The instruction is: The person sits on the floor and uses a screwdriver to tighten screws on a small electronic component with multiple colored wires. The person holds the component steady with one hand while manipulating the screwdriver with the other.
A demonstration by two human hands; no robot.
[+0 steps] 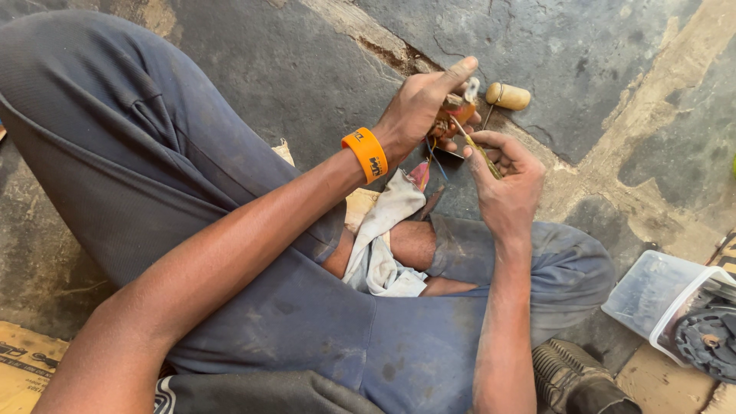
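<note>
My left hand [418, 107], with an orange wristband [366, 153] on the wrist, grips a small orange-brown part with copper windings [451, 116]; thin blue and yellow wires [434, 157] hang from it. My right hand [502, 176] holds a thin yellowish tool [481, 149] whose tip points into that part. Both hands work above my crossed legs in dusty blue trousers [153, 153]. A dirty white rag [379, 238] lies across my lap.
A tool with a pale wooden handle [507, 96] lies on the stone floor [575, 46] just beyond the hands. A clear plastic box [667, 303] with a black round part [709, 337] sits at the right. Cardboard [23, 360] lies lower left, a dark ribbed object [567, 376] by my knee.
</note>
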